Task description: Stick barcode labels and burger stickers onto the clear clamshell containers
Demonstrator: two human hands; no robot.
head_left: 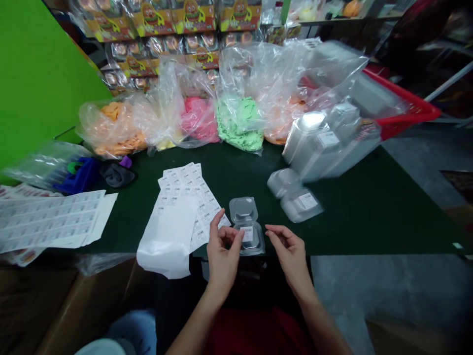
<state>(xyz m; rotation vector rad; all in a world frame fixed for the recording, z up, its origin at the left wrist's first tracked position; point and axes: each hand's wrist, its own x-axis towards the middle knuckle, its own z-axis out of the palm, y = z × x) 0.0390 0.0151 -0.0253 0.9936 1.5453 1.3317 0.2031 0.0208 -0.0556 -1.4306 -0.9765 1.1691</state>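
A small clear plastic clamshell box (pixel 257 239) lies with its lid spread at the front edge of the table. On its near half is a white printed sticker label (pixel 248 233). My left hand (pixel 223 251) has its thumb and a bent finger pinched at the label's left edge, while its index finger points up. Just right of the box, my right hand (pixel 291 254) hovers with thumb and index fingertips slightly apart, nothing visible between them. Left of the box lie sticker sheets (pixel 181 185) beneath a pale backing sheet (pixel 168 236) that hangs over the edge.
Labelled clamshell boxes (pixel 301 203) and a blurred stack of boxes (pixel 314 148) stand right. Bags of orange (pixel 121 140), pink (pixel 199 118) and green pieces (pixel 242 123) line the back. A red crate (pixel 410 118) is far right; more printed sheets (pixel 51 219) lie left.
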